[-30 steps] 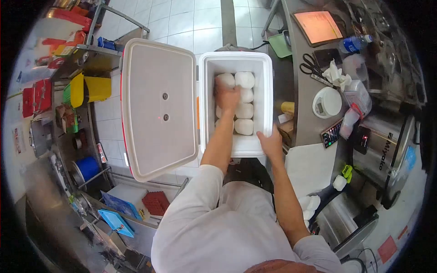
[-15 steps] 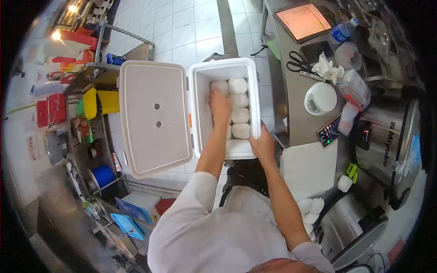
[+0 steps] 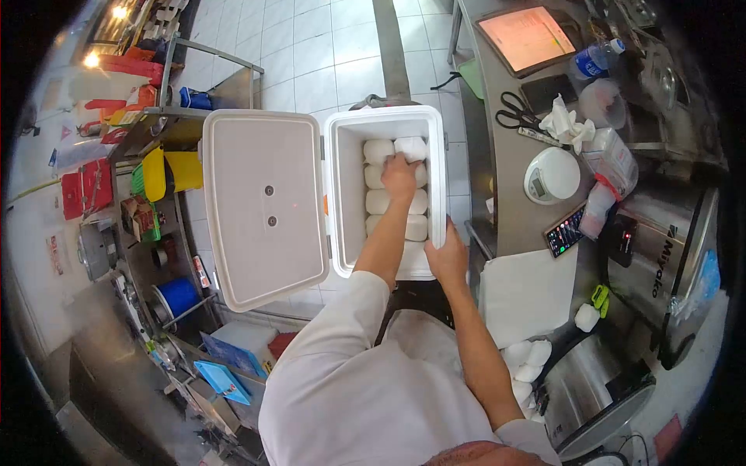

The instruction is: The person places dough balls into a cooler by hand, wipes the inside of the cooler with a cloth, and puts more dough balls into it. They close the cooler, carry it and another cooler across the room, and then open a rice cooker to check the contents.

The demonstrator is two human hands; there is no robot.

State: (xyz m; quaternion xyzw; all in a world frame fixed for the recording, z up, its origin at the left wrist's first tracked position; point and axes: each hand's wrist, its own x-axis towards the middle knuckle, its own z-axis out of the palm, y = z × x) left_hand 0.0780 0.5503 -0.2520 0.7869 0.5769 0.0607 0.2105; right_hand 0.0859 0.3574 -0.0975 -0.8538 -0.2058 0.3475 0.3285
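A white cooler box (image 3: 334,194) stands open in front of me, with its lid (image 3: 264,186) swung out to the left. Inside lie two columns of rounded white bundles (image 3: 378,203); their contents cannot be made out. My left hand (image 3: 399,180) reaches into the far right part of the box, its fingers bent down against the white bundle (image 3: 410,147) there. Some of its fingertips are hidden. Around the box's right rim, close to the near corner, my right hand (image 3: 448,256) is closed.
At right, a counter carries a scale (image 3: 553,175), scissors (image 3: 519,113), a phone (image 3: 565,231), a water bottle (image 3: 594,60) and a tablet (image 3: 528,39). More white bundles (image 3: 528,359) lie near my right elbow beside a white sheet (image 3: 527,297). Shelving (image 3: 167,210) lines the left.
My left hand has shifted right, from the left column of bundles to the far right one. The right hand keeps its place on the rim. The view has moved slightly.
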